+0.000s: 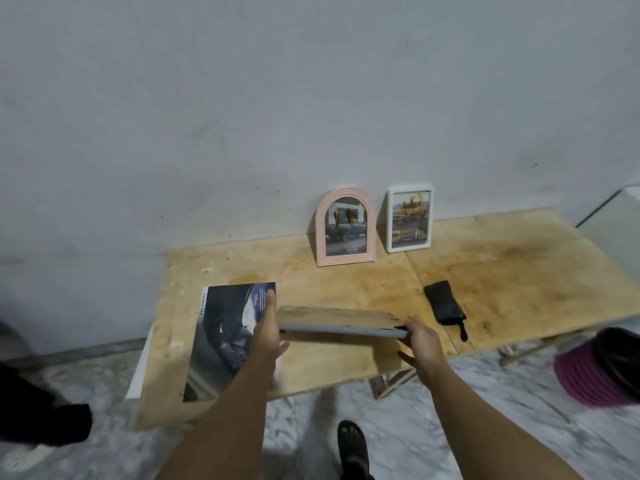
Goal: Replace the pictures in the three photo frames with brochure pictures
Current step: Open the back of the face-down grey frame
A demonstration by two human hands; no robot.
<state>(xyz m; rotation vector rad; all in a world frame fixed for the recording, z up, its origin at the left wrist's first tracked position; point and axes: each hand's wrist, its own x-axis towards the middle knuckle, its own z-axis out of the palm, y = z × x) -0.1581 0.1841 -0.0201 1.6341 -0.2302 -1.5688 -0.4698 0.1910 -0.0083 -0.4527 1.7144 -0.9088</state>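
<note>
A grey-edged photo frame (341, 323) with a wooden-looking back is held flat above the plywood table (502, 271), back side up. My left hand (266, 332) grips its left end and my right hand (420, 341) grips its right end. A dark car brochure (225, 337) lies on the table's left part, partly under my left forearm. A pink arched frame (345, 227) with a car picture leans on the wall at the back. Next to it on the right stands a white rectangular frame (409, 217) with a yellow vehicle picture.
A black folded pouch (445, 304) with a strap lies right of the held frame. A purple and black object (602, 368) sits on the floor at the right. My sandalled foot (353, 445) is on the marble floor below the table. A dark shape (41, 420) is at the left edge.
</note>
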